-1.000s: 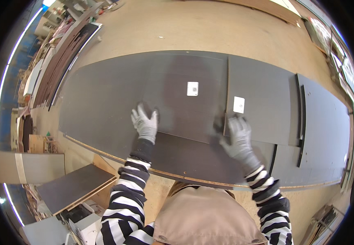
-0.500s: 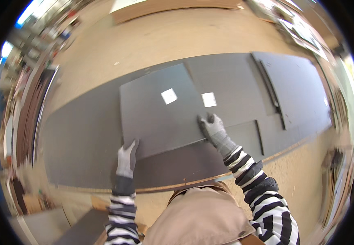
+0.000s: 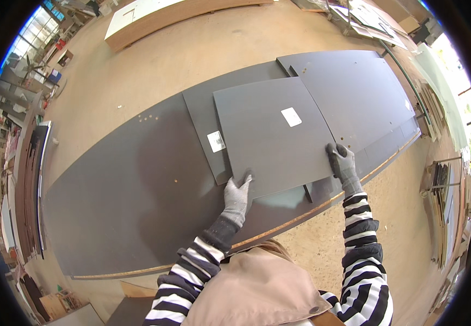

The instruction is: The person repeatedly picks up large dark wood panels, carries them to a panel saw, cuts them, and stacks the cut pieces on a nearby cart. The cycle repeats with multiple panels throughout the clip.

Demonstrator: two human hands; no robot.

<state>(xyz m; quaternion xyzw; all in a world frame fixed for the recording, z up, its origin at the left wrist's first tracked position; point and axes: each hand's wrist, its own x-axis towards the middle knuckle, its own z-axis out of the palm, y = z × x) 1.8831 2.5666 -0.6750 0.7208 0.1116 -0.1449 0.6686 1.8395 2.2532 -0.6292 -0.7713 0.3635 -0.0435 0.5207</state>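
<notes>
Between my two gloved hands is a dark grey rectangular board (image 3: 270, 144) with a white label (image 3: 291, 117). My left hand (image 3: 237, 194) grips its near left corner, thumb on top. At the near right corner, my right hand (image 3: 342, 163) has its fingers closed over the edge. This board overlaps another dark grey panel (image 3: 200, 111), whose own white label (image 3: 216, 141) shows on the left. To the right lies a larger grey panel (image 3: 355, 92) with small holes. All of them rest over a big dark sheet (image 3: 105, 217) with a raw chipboard edge.
A long stack of white-topped boards (image 3: 154, 22) lies on the floor at the far side. Upright panels lean in racks at the left (image 3: 26, 195) and the right (image 3: 439, 212). More flat pieces (image 3: 368, 22) are piled at the far right.
Both hands have carried the labelled board to the right, from left of the other panel to on top of it. The view has also turned somewhat.
</notes>
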